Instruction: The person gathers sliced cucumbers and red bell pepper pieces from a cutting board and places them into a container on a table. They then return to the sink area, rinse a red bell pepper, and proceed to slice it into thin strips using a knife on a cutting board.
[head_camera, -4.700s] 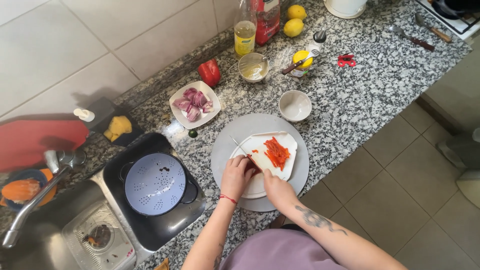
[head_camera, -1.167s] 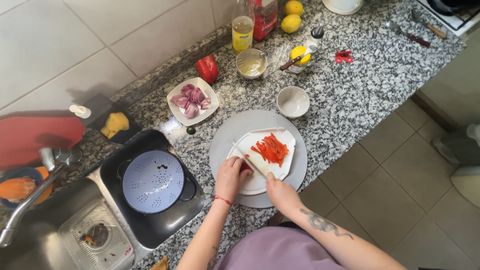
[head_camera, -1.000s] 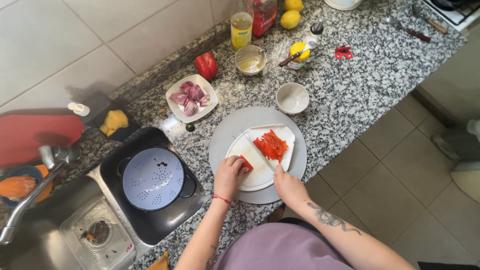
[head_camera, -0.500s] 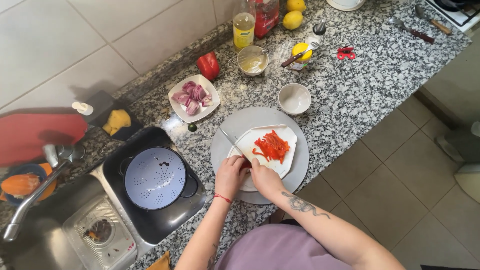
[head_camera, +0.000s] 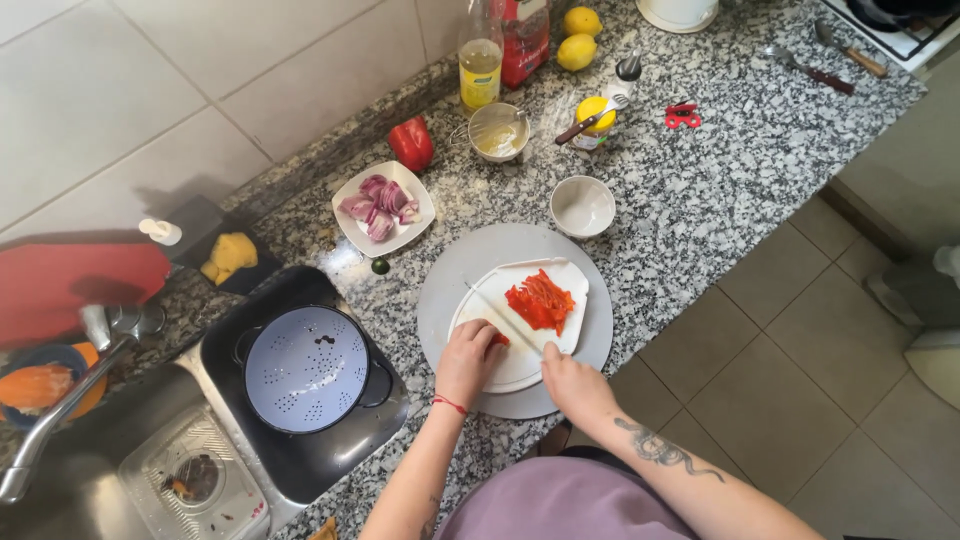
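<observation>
Down on the white board (head_camera: 520, 365), the left hand (head_camera: 468, 357) curls its fingers over a red pepper piece (head_camera: 499, 340). Right hand (head_camera: 572, 385) grips the knife (head_camera: 503, 318), fingers closed round its handle; the blade runs diagonally, tip pointing up-left, beside the cut strips (head_camera: 541, 300).

countertop (head_camera: 720, 190): speckled grey granite, polished
cutting board (head_camera: 520, 370): white, smooth plastic
colander (head_camera: 306, 368): pale, matt, perforated
knife blade (head_camera: 500, 318): shiny metal
</observation>
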